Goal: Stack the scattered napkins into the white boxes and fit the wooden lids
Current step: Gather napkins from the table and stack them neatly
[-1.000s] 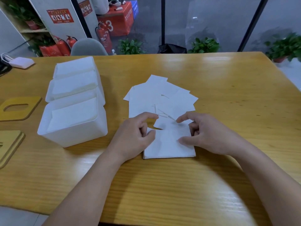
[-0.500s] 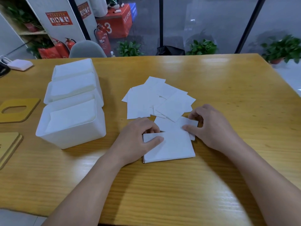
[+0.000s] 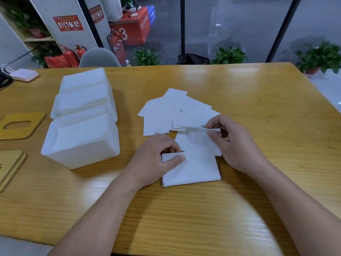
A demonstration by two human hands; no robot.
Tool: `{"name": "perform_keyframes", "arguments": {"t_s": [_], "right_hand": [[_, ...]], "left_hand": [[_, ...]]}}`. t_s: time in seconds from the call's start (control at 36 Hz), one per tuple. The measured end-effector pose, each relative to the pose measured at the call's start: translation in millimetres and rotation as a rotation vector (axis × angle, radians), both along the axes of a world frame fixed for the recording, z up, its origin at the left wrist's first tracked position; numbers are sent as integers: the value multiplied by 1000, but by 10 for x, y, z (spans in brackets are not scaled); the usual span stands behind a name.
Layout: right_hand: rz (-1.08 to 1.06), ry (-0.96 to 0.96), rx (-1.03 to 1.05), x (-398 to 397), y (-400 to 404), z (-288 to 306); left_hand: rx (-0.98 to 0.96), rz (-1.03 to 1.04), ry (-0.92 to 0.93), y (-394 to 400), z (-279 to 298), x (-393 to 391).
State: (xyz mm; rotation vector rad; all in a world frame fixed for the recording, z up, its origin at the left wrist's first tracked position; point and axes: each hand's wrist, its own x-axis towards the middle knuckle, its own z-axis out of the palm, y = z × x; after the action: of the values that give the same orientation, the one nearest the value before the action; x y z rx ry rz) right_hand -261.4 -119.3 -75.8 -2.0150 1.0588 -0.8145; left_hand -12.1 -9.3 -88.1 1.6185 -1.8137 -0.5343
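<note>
Several white napkins [image 3: 166, 115] lie fanned out on the wooden table. In front of them sits a neat napkin stack [image 3: 193, 170]. My left hand [image 3: 156, 157] grips the stack's left edge, thumb on top. My right hand [image 3: 232, 143] pinches one napkin [image 3: 195, 139] by its far right corner and holds it lifted over the stack. Three white boxes stand in a row at the left: near [image 3: 81, 157], middle [image 3: 55, 111] and far [image 3: 108, 78], each with napkins inside. A wooden lid with a slot [image 3: 35, 122] and stacked wooden lids [image 3: 9, 163] lie at the far left.
A white charger [image 3: 24, 74] with its cable sits at the table's back left corner. A grey chair back [image 3: 99, 58] stands behind the table. Bare tabletop [image 3: 267, 108] stretches to the right and toward me.
My right hand has lifted a napkin from the scattered pile and moved it up over the stack. My left hand has stayed on the stack's left edge.
</note>
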Motion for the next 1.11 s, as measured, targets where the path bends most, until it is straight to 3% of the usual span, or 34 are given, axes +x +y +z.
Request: {"name": "perform_keyframes", "arguments": {"t_s": [0.22,0.5,0.75,0.89,1.03,1.11], "right_hand": [[71,-113,-181,50,139,98],[141,-200,-290,68,194,145],[42,-202,-258,64,170,102],[-38,-289,-205,75,175,117],[-76,-396,4,112,173,146],[-28,-284,134,81,129,137]], "left_hand": [[-122,206,99,-34,19,-35],[-155,193,81,-42,58,-72],[-280,220,57,-39,43,-59],[-333,224,246,-5,98,-60],[-155,207,625,8,161,-24],[-78,166,656,7,188,14]]}}
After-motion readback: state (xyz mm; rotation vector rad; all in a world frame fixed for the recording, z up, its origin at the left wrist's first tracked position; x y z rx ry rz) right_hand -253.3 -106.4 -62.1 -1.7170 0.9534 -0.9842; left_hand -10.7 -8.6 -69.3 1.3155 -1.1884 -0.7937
